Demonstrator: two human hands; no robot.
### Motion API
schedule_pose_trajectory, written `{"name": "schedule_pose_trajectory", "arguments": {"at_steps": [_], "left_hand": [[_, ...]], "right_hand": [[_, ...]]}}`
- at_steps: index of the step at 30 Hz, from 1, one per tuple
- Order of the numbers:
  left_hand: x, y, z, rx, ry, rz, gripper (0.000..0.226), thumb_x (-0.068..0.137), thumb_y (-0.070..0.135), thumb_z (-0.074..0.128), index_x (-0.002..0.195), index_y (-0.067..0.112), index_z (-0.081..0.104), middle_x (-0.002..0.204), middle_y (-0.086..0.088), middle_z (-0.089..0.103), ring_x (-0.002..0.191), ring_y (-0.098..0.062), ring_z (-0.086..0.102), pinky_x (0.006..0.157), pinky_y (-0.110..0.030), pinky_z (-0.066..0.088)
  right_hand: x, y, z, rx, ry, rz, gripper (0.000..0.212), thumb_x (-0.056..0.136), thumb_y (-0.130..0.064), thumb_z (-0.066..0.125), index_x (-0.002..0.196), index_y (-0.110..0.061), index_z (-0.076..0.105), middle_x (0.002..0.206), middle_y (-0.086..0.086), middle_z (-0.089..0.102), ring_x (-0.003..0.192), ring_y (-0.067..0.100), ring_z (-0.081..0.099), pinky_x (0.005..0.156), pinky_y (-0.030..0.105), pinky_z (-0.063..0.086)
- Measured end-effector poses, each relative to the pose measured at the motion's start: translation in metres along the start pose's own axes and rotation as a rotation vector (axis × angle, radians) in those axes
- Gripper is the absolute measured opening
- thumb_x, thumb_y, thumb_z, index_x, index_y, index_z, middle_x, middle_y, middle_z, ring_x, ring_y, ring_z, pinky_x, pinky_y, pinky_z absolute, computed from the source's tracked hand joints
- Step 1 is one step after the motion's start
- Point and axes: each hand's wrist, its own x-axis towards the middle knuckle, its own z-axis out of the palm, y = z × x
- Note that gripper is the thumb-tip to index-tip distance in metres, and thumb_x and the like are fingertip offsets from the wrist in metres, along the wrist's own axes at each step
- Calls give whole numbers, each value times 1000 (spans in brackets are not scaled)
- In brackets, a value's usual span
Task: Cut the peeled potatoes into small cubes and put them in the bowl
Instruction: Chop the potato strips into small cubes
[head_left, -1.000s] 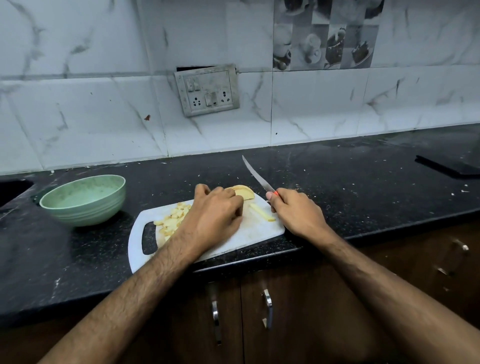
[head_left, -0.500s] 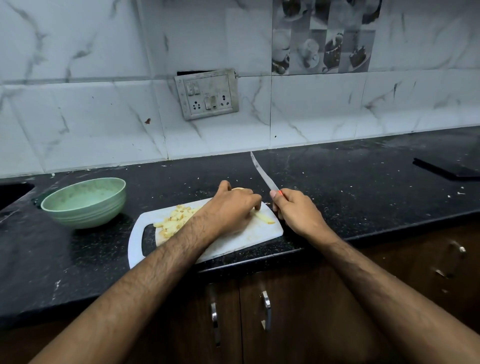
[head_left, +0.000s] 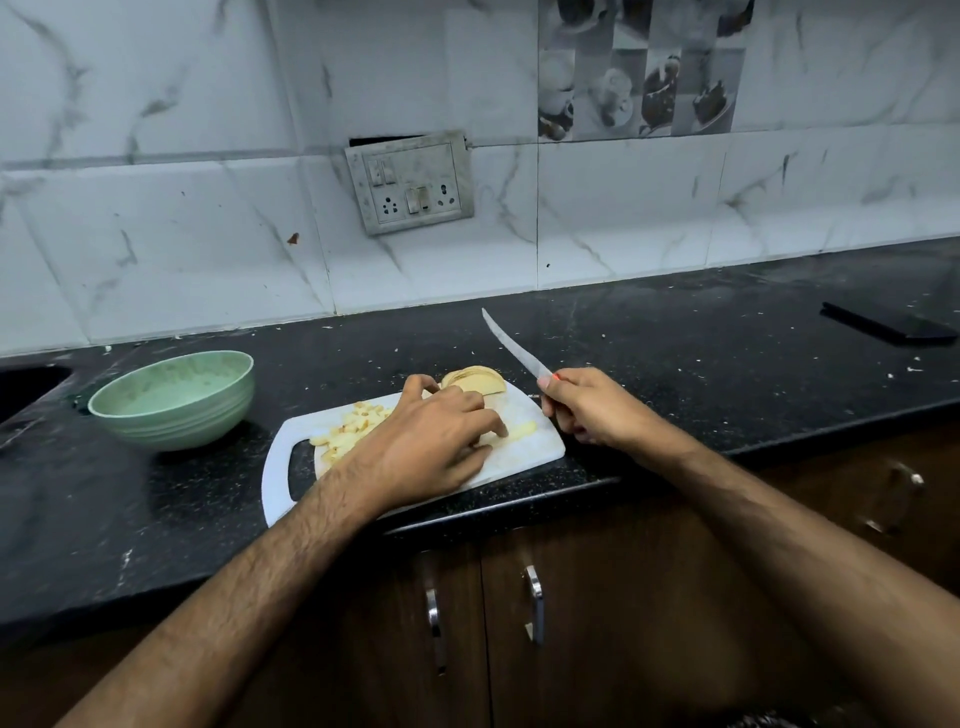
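A white cutting board (head_left: 540, 441) lies at the counter's front edge. On it, a pile of small potato cubes (head_left: 350, 428) sits at the left, a stack of potato slices (head_left: 475, 380) at the far edge, and a potato strip (head_left: 522, 430) near the right. My left hand (head_left: 436, 441) rests on the board with fingers spread, fingertips touching the strip. My right hand (head_left: 587, 410) grips the handle of a knife (head_left: 511, 345), blade raised and pointing up-left, off the board's right edge. The green bowl (head_left: 174, 397) stands to the left of the board.
Black speckled counter (head_left: 701, 364) with scattered crumbs. A dark flat object (head_left: 888, 325) lies at the far right. A sink opening (head_left: 26, 382) shows at the far left. Switch panel (head_left: 410, 182) on the tiled wall. Cabinet doors with handles (head_left: 535, 603) below.
My left hand slid back off the slice stack, uncovering it, and now reaches the strip. The knife stayed lifted beside the board.
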Motion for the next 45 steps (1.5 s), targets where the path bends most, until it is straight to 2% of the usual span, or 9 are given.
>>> {"name": "schedule_pose_trajectory", "arguments": {"at_steps": [3, 5, 8, 11, 17, 22, 27, 41, 45], "left_hand": [[-5, -4, 2, -19, 2, 26, 26, 99, 36, 51, 118, 30, 67, 93, 19, 47, 93, -5, 52, 103, -42, 29], [-9, -5, 5, -52, 24, 21, 35, 98, 43, 42, 118, 31, 68, 96, 18, 51, 95, -2, 51, 102, -39, 28], [-12, -5, 9, -158, 63, -23, 37, 96, 45, 43, 117, 31, 70, 93, 17, 52, 96, 0, 51, 99, -35, 25], [-13, -7, 10, -207, 85, -40, 34, 94, 44, 48, 114, 31, 72, 91, 17, 53, 95, 0, 52, 94, -34, 25], [-14, -8, 11, -245, 86, -53, 33, 94, 44, 51, 115, 32, 72, 89, 17, 52, 93, 0, 51, 96, -32, 24], [-13, -7, 10, -260, 66, -74, 32, 94, 43, 52, 116, 32, 73, 96, 16, 55, 99, 0, 52, 102, -36, 24], [-12, -7, 10, -252, 71, -69, 33, 94, 42, 52, 116, 31, 73, 100, 17, 57, 101, 2, 52, 106, -39, 23], [-13, -8, 13, -264, 96, -82, 35, 93, 43, 51, 115, 30, 75, 100, 16, 58, 101, 1, 52, 103, -37, 21], [-13, -8, 13, -268, 111, -69, 32, 93, 40, 54, 114, 28, 76, 100, 16, 58, 101, 1, 53, 104, -37, 20]], "right_hand": [[-20, -11, -20, 10, -146, 56, 44, 105, -39, 39, 80, -8, 58, 52, 0, 40, 38, 11, 30, 39, 21, 26], [-36, -20, -30, -304, -130, 38, 44, 104, -41, 41, 78, -13, 61, 56, -2, 50, 41, 12, 42, 46, 25, 35], [-64, -36, -35, -843, -54, -9, 42, 103, -47, 37, 75, -26, 59, 71, -6, 58, 72, 16, 61, 72, 36, 50], [-85, -45, -32, -989, -37, 42, 42, 102, -51, 34, 70, -29, 49, 80, -5, 55, 84, 24, 60, 80, 41, 51], [-97, -44, -31, -1037, -64, 77, 42, 103, -50, 34, 71, -25, 46, 77, -4, 49, 79, 26, 55, 76, 39, 49], [-95, -43, -20, -1067, -99, 57, 33, 104, -46, 34, 80, -25, 44, 103, 7, 63, 90, 29, 60, 73, 37, 42], [-98, -39, -5, -1236, -21, -83, 36, 105, -41, 29, 107, -20, 59, 109, 6, 65, 101, 31, 64, 69, 35, 35], [-93, -40, -12, -1096, -72, 1, 36, 104, -49, 30, 81, -26, 46, 106, 5, 65, 97, 30, 62, 76, 39, 44], [-92, -35, 3, -1103, -26, -27, 34, 105, -44, 29, 95, -23, 53, 111, 7, 64, 102, 31, 62, 75, 38, 40]]}}
